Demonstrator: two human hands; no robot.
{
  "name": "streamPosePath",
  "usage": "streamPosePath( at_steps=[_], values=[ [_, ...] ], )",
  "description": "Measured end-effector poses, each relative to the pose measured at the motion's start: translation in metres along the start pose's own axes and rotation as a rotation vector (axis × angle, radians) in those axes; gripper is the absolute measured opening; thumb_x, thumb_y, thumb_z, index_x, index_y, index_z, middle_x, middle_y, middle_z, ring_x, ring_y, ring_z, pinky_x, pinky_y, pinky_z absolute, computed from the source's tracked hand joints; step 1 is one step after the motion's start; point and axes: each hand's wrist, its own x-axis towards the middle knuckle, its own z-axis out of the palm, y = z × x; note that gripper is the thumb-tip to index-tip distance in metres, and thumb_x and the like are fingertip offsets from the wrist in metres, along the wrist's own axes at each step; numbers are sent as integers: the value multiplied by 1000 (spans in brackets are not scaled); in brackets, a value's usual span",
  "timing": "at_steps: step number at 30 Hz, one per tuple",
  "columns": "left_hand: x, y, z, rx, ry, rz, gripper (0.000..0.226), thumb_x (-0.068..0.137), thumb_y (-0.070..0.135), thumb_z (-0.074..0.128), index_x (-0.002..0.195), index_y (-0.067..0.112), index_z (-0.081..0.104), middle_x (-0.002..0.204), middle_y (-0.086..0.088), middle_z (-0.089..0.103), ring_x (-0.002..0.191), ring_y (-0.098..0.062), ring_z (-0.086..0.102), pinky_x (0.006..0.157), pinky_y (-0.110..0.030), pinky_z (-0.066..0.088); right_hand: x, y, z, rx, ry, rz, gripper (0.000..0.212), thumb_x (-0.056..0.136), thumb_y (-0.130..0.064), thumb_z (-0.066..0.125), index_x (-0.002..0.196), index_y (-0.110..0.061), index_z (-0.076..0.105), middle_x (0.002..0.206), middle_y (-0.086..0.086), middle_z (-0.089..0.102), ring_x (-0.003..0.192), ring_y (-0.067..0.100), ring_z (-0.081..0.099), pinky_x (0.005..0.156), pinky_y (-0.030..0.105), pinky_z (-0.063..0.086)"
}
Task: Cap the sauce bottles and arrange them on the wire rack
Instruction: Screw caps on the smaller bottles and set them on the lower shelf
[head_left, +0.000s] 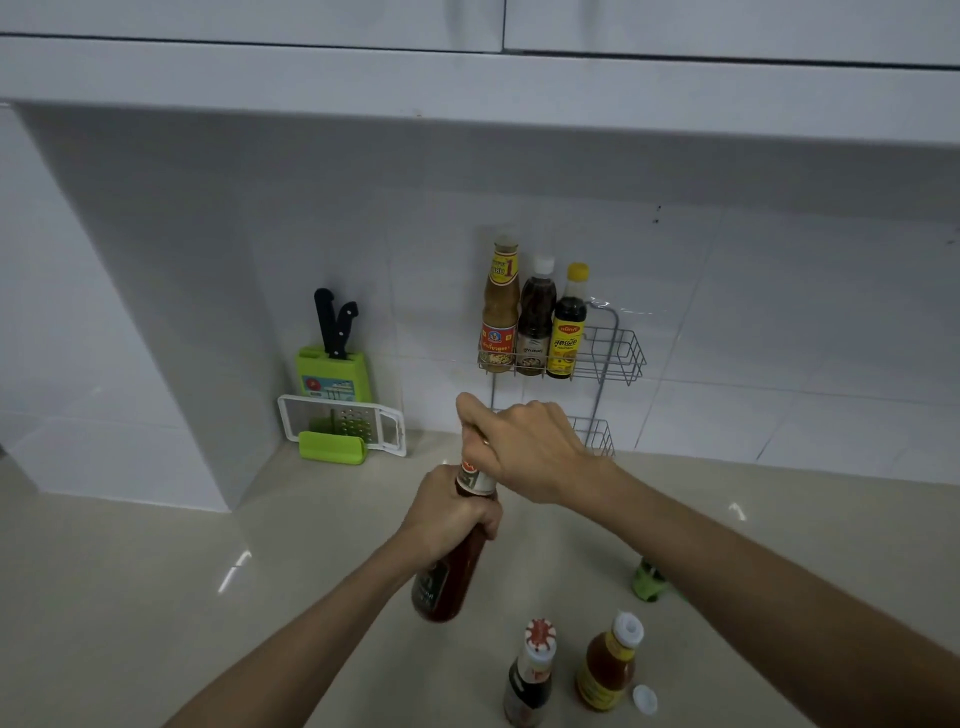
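Note:
My left hand (449, 512) grips the neck of a red sauce bottle (448, 582), held up above the counter. My right hand (519, 447) is curled over the bottle's top, hiding the cap. The wire rack (621, 356) hangs on the tiled wall; three capped bottles (532, 317) stand in the left part of its upper basket. On the counter in front stand a dark bottle with a red-and-white cap (530, 675) and an orange sauce bottle (605, 670) with an open white spout. A loose white cap (645, 699) lies beside it. A green-capped item (648, 579) shows behind my right forearm.
A green knife block with two black-handled knives (332, 364) and a white grater (343, 428) stand in the left corner. The rack's lower basket (595, 434) shows behind my right hand. White cabinets hang overhead.

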Motion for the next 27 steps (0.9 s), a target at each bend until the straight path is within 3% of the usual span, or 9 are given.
streamPosePath(
  at_steps=[4, 7, 9, 12, 16, 20, 23, 25, 27],
  values=[
    [0, -7, 19, 257, 210, -148, 13, 45, 22, 63, 52, 11, 62, 50, -2, 64, 52, -19, 61, 50, -31, 47, -4, -7, 25, -8, -98, 345, 14, 95, -25, 39, 105, -16, 42, 75, 9, 57, 74, 35, 60, 57, 34, 38],
    [-3, -8, 29, 440, 303, -190, 7, 62, 24, 65, 67, 20, 61, 63, 4, 62, 64, -21, 60, 52, -24, 37, -5, -2, 38, 249, -265, 567, 44, 89, -53, 44, 107, -16, 58, 100, 7, 64, 93, 31, 61, 76, 39, 50],
    [0, -6, 28, 411, 283, -160, 10, 68, 22, 66, 72, 21, 57, 66, 3, 61, 65, -19, 58, 51, -24, 35, -1, 6, 36, 521, -206, 650, 49, 77, -60, 51, 83, -15, 67, 86, 5, 69, 84, 26, 64, 72, 40, 52],
    [8, -2, 9, 176, 73, -97, 33, 69, 23, 77, 94, 22, 56, 85, 1, 68, 78, -16, 65, 64, -23, 49, 18, 22, 16, 582, -154, 583, 36, 75, -45, 61, 71, -10, 67, 76, 5, 69, 76, 21, 65, 67, 38, 55],
    [3, -18, -13, -13, -264, -109, 68, 64, 17, 88, 121, 22, 53, 109, 2, 70, 101, -11, 68, 88, -27, 55, 44, 50, -18, 697, -115, 559, 33, 79, -37, 65, 64, -9, 59, 60, 0, 53, 48, 11, 44, 44, 22, 34],
    [3, -40, 0, -36, -159, -101, 64, 58, 25, 91, 114, 24, 62, 103, 4, 73, 97, -11, 69, 88, -31, 57, 43, 61, -24, 882, -61, 648, 37, 77, -47, 70, 62, -15, 59, 55, -5, 50, 39, 8, 35, 38, 19, 26],
    [14, -55, 5, -42, -109, -116, 67, 53, 29, 93, 113, 25, 64, 102, 4, 74, 96, -11, 70, 89, -35, 58, 20, 61, -4, 926, -187, 648, 34, 75, -58, 69, 79, -24, 64, 73, -11, 60, 60, 7, 53, 49, 21, 40],
    [23, -63, 7, -15, -110, -132, 70, 52, 31, 93, 115, 25, 63, 103, 5, 74, 97, -10, 70, 89, -35, 58, 0, 64, 19, 980, -334, 642, 34, 72, -51, 75, 95, -30, 63, 98, -9, 65, 87, 9, 62, 64, 27, 54],
    [35, -66, 10, 34, -132, -145, 70, 53, 32, 92, 115, 25, 62, 104, 6, 73, 97, -7, 69, 89, -33, 57, -13, 69, 43, 1064, -303, 718, 39, 70, -38, 82, 102, -27, 62, 109, -5, 65, 99, 14, 64, 76, 36, 60]
  ],
)
